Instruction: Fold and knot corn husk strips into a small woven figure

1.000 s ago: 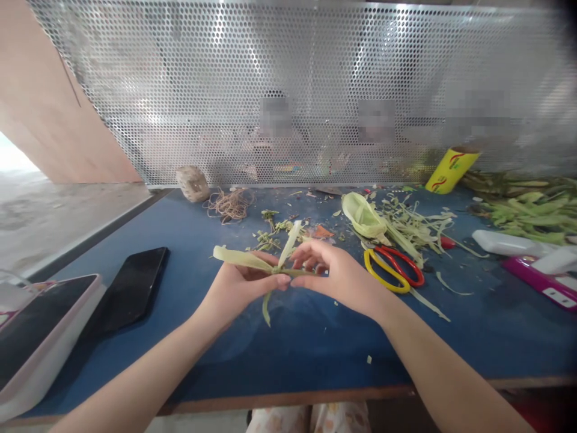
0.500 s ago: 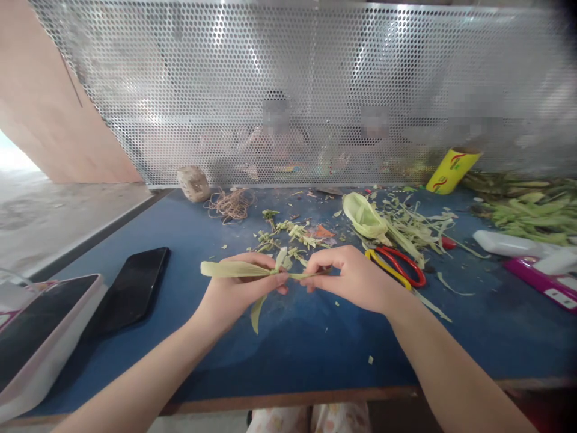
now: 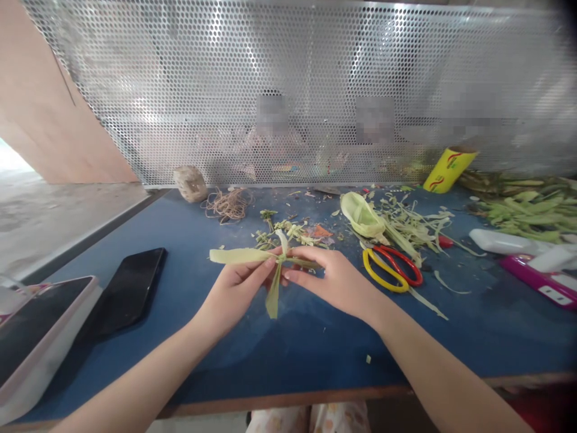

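Observation:
Above the middle of the blue table (image 3: 293, 343), both my hands hold crossed pale green leaf strips (image 3: 237, 256). My left hand (image 3: 234, 288) pinches the strips where they cross; one strip sticks out to the left and another hangs down between my hands. My right hand (image 3: 336, 278) grips the strips from the right with its fingers closed on them. Red and yellow scissors (image 3: 393, 267) lie just right of my right hand.
Leaf scraps (image 3: 406, 225) and a folded green leaf (image 3: 360, 216) lie behind the scissors. More leaves (image 3: 527, 210) are piled far right beside a yellow roll (image 3: 446, 170). A black phone (image 3: 128, 288) and a white device (image 3: 36, 337) lie left. Twine (image 3: 228, 204) lies by the perforated screen (image 3: 288, 90).
My hands have turned the strips: the upright strip seen a second ago now hangs down between my hands. The left strip end rose slightly. My right hand's fingers have shifted on the crossing.

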`<state>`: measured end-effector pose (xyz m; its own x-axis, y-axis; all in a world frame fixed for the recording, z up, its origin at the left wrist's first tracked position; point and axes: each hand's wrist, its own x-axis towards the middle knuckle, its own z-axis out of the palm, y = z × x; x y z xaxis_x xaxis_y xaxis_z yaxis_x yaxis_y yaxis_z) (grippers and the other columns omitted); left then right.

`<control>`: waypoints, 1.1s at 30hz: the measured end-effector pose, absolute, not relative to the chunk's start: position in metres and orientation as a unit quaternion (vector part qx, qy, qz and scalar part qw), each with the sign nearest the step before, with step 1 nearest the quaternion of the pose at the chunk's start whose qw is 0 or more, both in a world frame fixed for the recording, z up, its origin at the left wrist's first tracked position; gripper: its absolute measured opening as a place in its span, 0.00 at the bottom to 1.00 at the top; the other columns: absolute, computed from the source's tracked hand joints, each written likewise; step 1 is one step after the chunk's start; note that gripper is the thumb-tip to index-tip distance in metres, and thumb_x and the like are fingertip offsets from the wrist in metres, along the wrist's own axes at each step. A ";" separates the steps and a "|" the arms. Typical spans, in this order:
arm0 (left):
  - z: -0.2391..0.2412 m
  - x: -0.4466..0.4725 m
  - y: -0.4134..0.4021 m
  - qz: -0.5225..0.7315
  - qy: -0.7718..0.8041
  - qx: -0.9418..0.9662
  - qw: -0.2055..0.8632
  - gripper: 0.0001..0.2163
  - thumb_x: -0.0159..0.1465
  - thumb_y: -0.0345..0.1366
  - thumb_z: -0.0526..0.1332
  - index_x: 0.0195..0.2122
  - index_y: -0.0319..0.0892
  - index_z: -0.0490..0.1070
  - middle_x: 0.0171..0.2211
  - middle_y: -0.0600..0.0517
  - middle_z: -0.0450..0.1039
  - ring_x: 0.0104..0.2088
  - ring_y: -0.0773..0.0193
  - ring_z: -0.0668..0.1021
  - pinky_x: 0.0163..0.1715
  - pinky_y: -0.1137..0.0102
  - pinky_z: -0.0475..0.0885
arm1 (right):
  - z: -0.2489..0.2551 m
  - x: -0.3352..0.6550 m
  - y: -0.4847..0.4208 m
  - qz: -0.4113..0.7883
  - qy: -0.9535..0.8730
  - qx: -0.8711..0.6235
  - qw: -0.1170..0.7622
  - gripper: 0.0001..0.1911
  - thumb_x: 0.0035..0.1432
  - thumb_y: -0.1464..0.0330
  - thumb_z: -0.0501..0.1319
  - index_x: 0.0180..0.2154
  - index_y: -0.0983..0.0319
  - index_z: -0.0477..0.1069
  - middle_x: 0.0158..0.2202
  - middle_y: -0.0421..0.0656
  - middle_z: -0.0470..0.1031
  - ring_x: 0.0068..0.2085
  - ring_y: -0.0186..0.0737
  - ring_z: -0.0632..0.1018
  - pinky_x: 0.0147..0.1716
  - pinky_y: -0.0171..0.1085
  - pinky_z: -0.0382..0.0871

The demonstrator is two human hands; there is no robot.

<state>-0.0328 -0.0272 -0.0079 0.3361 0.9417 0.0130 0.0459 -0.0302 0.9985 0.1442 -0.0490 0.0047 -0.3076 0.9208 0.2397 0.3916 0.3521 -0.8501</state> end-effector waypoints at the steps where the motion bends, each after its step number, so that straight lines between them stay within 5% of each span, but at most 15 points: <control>1: -0.008 -0.032 -0.027 0.401 0.410 0.594 0.564 0.14 0.57 0.41 0.58 0.39 0.38 0.75 0.35 0.47 0.78 0.32 0.61 0.76 0.36 0.67 0.70 | 0.004 0.143 -0.048 0.340 -0.728 -0.452 0.388 0.14 0.55 0.64 0.57 0.44 0.58 0.70 0.40 0.40 0.76 0.40 0.37 0.75 0.40 0.34 0.67; 9: -0.004 -0.030 -0.027 0.440 0.402 0.558 0.577 0.15 0.57 0.41 0.59 0.41 0.37 0.73 0.29 0.47 0.79 0.28 0.61 0.78 0.27 0.69 0.70 | 0.006 0.147 -0.045 0.192 -0.806 -0.446 0.338 0.16 0.59 0.70 0.51 0.22 0.61 0.70 0.19 0.38 0.70 0.24 0.32 0.71 0.29 0.32 0.61; 18: 0.001 -0.030 -0.029 0.397 0.398 0.556 0.612 0.12 0.54 0.39 0.62 0.36 0.38 0.72 0.29 0.48 0.78 0.30 0.59 0.79 0.24 0.72 0.71 | 0.004 0.147 -0.047 0.117 -0.819 -0.480 0.292 0.12 0.60 0.70 0.51 0.28 0.59 0.70 0.21 0.37 0.71 0.29 0.34 0.70 0.41 0.40 0.51; 25: 0.000 -0.024 -0.032 0.392 0.441 0.566 0.576 0.08 0.47 0.33 0.68 0.27 0.37 0.71 0.15 0.54 0.74 0.18 0.65 0.77 0.12 0.79 0.61 | 0.005 0.143 -0.054 0.052 -0.851 -0.460 0.249 0.14 0.62 0.69 0.49 0.29 0.60 0.71 0.22 0.39 0.71 0.29 0.34 0.68 0.40 0.41 0.47; 33: 0.001 -0.030 -0.030 0.398 0.437 0.556 0.585 0.06 0.46 0.32 0.68 0.21 0.39 0.71 0.17 0.55 0.74 0.12 0.73 0.69 0.11 0.79 0.63 | 0.011 0.153 -0.055 0.068 -0.869 -0.433 0.230 0.13 0.61 0.71 0.50 0.29 0.58 0.71 0.21 0.37 0.70 0.30 0.34 0.67 0.42 0.42 0.46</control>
<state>-0.0298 -0.0299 0.0008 0.3016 0.9510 -0.0682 0.0193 0.0655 0.9977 0.1531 -0.0546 0.0108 -0.5180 0.7842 0.3416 0.7219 0.6150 -0.3173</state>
